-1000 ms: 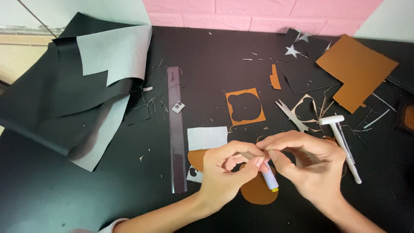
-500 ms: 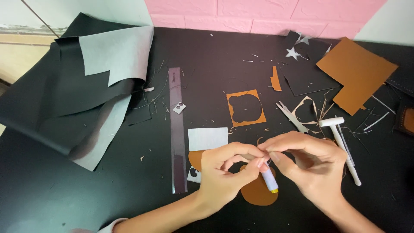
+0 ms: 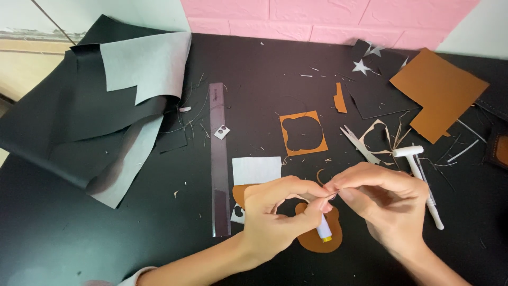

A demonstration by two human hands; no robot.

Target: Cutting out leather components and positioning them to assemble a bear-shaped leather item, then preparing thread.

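My left hand (image 3: pixel 278 217) and my right hand (image 3: pixel 389 204) meet fingertip to fingertip above the black table. Both pinch one tiny thin thing (image 3: pixel 329 196) that is too small to identify. Under the fingertips lies a brown bear-head-shaped piece (image 3: pixel 312 244). A white tube with a yellow end (image 3: pixel 324 231) pokes out below my left fingers; I cannot tell whether it is held or lying there. A white rectangle of sheet (image 3: pixel 256 169) sits just beyond my left hand.
A long grey ruler (image 3: pixel 219 159) lies left of my hands. Behind them are a brown square with a bear-shaped hole (image 3: pixel 288 140), scissors (image 3: pixel 359 144), a white hammer-like tool (image 3: pixel 422 175) and a brown sheet (image 3: pixel 436 92). Folded black-and-grey sheets (image 3: pixel 106 106) cover the left side. Scraps are scattered about.
My hands stay pinched together in nearly the same spot. Only the fingertips shift slightly.
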